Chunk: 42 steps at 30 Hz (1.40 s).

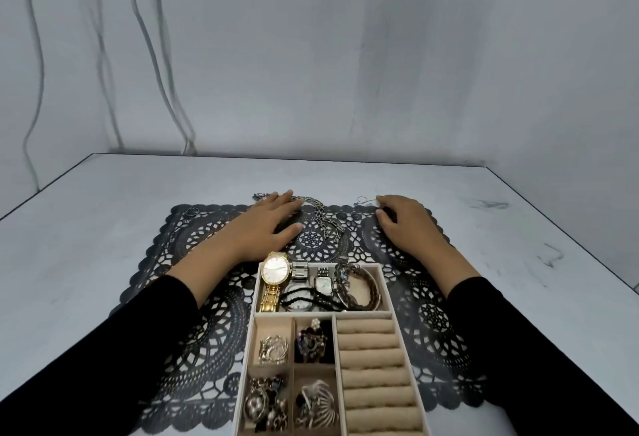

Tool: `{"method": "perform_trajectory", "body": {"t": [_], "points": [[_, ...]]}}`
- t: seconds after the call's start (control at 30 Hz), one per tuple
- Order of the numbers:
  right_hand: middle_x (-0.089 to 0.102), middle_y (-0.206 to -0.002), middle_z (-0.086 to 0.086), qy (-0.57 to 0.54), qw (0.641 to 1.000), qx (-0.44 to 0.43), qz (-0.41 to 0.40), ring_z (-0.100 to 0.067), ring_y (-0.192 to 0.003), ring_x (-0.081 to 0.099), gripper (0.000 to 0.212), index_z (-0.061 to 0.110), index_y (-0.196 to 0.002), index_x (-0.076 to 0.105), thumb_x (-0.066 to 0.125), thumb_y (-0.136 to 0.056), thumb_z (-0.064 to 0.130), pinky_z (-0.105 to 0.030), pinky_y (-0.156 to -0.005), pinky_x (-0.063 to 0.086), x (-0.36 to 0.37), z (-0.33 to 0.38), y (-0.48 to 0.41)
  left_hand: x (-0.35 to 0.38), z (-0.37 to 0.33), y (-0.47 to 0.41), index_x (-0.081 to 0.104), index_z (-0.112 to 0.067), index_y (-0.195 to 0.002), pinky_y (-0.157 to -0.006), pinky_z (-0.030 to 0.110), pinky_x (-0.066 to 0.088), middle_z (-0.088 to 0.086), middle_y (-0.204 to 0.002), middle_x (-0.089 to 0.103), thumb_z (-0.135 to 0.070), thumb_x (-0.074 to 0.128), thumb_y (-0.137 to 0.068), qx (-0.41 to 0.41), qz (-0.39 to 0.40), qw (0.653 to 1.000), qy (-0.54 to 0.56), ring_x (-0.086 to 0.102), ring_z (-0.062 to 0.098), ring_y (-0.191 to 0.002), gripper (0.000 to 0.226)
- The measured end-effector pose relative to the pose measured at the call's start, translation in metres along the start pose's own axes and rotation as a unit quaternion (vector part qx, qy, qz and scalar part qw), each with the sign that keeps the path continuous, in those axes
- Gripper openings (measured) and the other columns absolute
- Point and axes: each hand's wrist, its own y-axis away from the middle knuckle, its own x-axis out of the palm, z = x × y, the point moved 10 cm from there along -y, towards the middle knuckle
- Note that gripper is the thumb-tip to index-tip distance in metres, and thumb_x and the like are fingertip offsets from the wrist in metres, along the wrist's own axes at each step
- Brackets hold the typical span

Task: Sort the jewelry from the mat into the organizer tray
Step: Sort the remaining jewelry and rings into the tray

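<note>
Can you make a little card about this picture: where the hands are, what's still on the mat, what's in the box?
Left hand: flat on the mat, fingers at the silver chain
Right hand: resting on mat beside a thin hoop
Also on mat: small ring, far left corner
Tray: gold watch, bracelets
Ring rolls: bare

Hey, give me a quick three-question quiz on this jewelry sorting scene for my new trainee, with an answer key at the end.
1. True or false: the ring rolls in the organizer tray hold no rings.
2. Multiple choice: the gold watch rests A) in the tray's far compartment, B) in a small near compartment, C) wholly on the mat.
3. Fill in: by the fingertips of the left hand, a silver ____ lies on the mat.
Key: 1 true; 2 A; 3 chain.
</note>
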Motion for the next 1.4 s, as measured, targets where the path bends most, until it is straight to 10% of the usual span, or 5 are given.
{"method": "perform_trajectory", "body": {"t": [0.8,1.17,1.4], "points": [[0.066,-0.093,0.001,-0.102,0.994,-0.004,-0.035,-0.012,-0.087,0.056,0.019,0.017,-0.085,0.071,0.058,-0.084,0.003,-0.019,-0.077,0.040,-0.002,-0.016,-0.030,0.004,-0.015,-0.046,0.035,-0.039,-0.148,-0.120,0.030,0.008,-0.013,-0.159,0.023,-0.046,0.037,-0.102,0.052,0.004,0.998,0.035,0.015,0.011,-0.149,0.046],[0.061,-0.100,0.002,-0.116,0.993,-0.010,-0.018,-0.008,-0.087,0.055,0.019,0.023,-0.107,0.072,0.059,-0.093,0.020,-0.002,-0.070,0.035,0.003,-0.015,-0.036,0.001,-0.003,-0.048,0.039,-0.039,-0.145,-0.123,0.035,0.010,-0.013,-0.157,0.028,-0.043,0.037,-0.103,0.050,0.001,0.997,0.057,0.018,0.012,-0.148,0.043],[0.059,-0.103,-0.002,-0.097,0.995,-0.019,-0.008,-0.014,-0.092,0.056,0.020,0.022,-0.105,0.073,0.057,-0.093,0.016,-0.019,-0.075,0.037,0.008,-0.013,-0.038,0.004,-0.012,-0.053,0.037,-0.037,-0.147,-0.122,0.033,0.008,-0.013,-0.158,0.026,-0.044,0.034,-0.103,0.053,0.010,0.997,0.050,0.015,0.011,-0.149,0.044]]}}
